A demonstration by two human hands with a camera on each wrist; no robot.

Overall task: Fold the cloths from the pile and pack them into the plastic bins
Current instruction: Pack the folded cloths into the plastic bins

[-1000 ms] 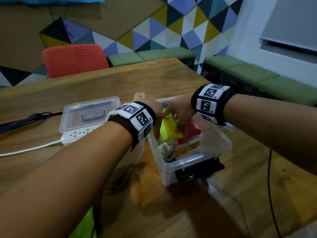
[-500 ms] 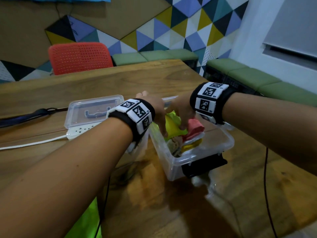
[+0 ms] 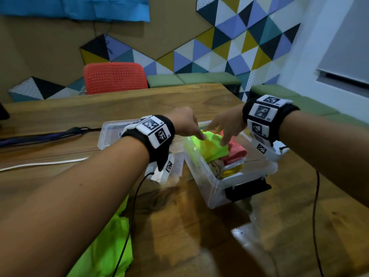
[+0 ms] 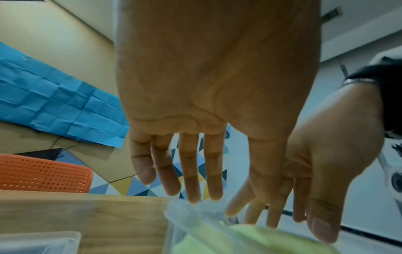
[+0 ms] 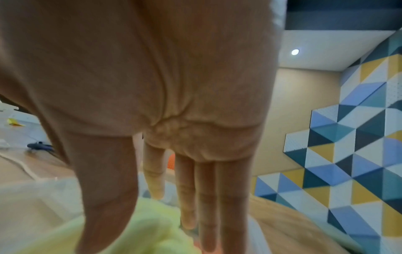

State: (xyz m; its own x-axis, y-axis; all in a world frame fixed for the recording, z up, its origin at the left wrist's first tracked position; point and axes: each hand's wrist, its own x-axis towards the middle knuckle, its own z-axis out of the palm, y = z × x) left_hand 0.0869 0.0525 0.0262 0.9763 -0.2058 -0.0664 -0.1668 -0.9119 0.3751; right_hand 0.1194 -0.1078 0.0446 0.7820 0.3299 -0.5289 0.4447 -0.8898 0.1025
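— While both hands hover over the bin, what lies around them?

— A glossy brown wooden table (image 3: 103, 108) carries everything. Beyond the fingertips stand a red perforated chair (image 3: 114, 77), green bench cushions (image 3: 191, 78) and a wall of coloured triangles (image 3: 229, 43), with a blue sheet (image 3: 75, 8) pinned higher up. Left of the left hand (image 3: 184, 124) lie a clear lid (image 3: 111, 134), a white cable (image 3: 44, 162) and a dark strap (image 3: 40, 135).

— What has changed since a second ago?

— Both hands have let go and lifted a little. The right hand (image 3: 225, 124), which was down on the cloths, now hangs above them with fingers (image 5: 187, 192) straight and spread. The left hand's fingers (image 4: 191, 171) are straight too; its lowest fingertip sits at the cloth's near edge, gripping nothing.

— And the cloths?

— A neon yellow-green cloth (image 3: 207, 144) lies loosely folded on top, directly under both palms, inside the clear plastic bin (image 3: 209, 188). Just right of it is a folded red cloth (image 3: 235, 150), over white and yellow layers. The bin has a black latch (image 3: 247, 189) on its near end. Another neon green cloth (image 3: 107, 248) lies on the table back beneath the left forearm.
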